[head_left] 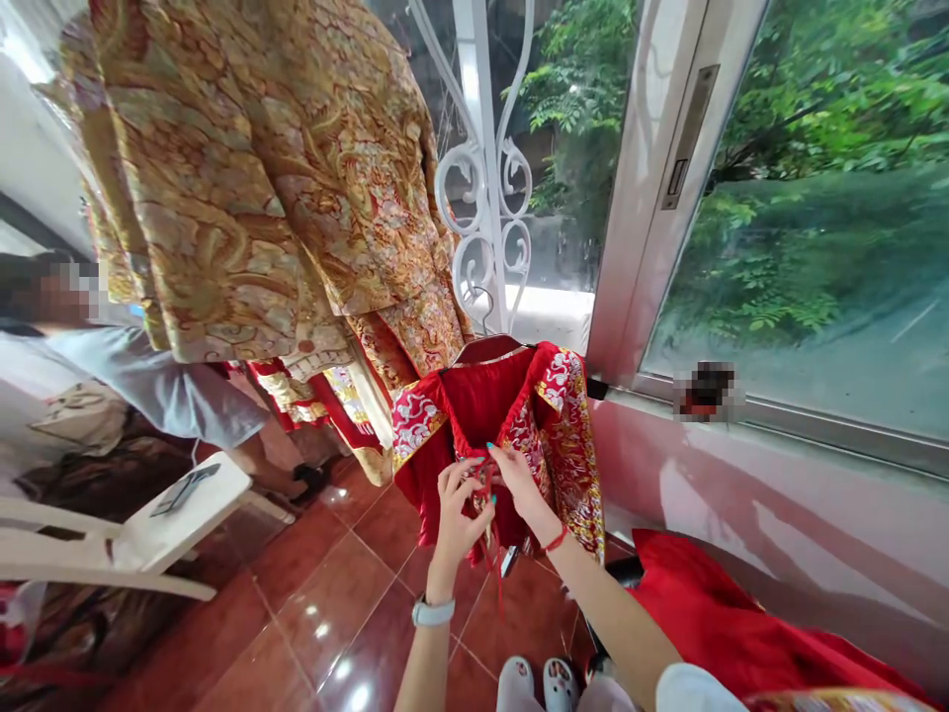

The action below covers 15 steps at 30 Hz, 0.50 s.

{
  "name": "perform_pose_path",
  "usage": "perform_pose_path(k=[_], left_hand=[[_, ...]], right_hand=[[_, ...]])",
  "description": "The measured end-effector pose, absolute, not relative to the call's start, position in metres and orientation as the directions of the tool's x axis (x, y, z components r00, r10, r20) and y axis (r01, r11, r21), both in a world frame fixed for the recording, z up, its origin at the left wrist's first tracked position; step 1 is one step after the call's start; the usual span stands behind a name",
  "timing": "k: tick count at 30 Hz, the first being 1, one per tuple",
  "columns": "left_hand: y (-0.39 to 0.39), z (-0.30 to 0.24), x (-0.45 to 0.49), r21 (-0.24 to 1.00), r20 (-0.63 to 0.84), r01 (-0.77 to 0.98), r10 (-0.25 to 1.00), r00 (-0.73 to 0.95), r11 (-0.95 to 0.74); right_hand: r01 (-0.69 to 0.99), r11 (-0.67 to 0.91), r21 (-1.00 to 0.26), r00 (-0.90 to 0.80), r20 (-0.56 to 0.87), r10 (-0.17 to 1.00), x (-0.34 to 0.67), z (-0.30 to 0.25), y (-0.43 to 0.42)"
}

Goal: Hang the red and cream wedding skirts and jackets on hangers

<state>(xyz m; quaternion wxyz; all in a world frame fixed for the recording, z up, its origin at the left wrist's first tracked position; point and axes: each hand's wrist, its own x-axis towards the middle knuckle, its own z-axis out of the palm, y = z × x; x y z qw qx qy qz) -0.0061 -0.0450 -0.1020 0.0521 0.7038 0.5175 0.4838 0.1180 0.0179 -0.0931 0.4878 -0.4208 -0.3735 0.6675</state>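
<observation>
Below the left hand (454,519) and right hand (519,483), free air runs to the tile floor (333,623); the hanging red robe (481,405) blocks ahead; the pink wall (741,475) bounds the right.

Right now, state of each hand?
Left hand: closed, pinching the red cord.
Right hand: closed, pinching the same red cord.

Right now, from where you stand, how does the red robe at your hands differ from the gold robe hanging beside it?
The red robe is mostly solid red with patterned trim; the gold robe is patterned all over. Your left hand and right hand are at the red robe, not the gold robe. Both hang near the window, richly decorated.
</observation>
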Motion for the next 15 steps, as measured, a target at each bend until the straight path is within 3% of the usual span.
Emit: perform_pose_path(k=[5, 11, 15], left_hand=[[-0.033, -0.080, -0.018, 0.712, 0.498, 0.553, 0.866, 0.037, -0.433], [-0.013, -0.053, -0.005, 0.803, 0.319, 0.490, 0.939, 0.129, -0.340], [-0.020, -0.048, -0.010, 0.850, 0.233, 0.467, 0.969, 0.082, -0.244]], right_hand=[[-0.457, -0.256, -0.852, -0.185, -0.190, 0.964, 0.132, -0.097, 0.034], [-0.507, -0.159, -0.847, -0.013, -0.178, 0.984, 0.105, -0.093, 0.047], [-0.548, -0.254, -0.797, -0.180, -0.184, 0.966, 0.085, -0.091, 0.049]])
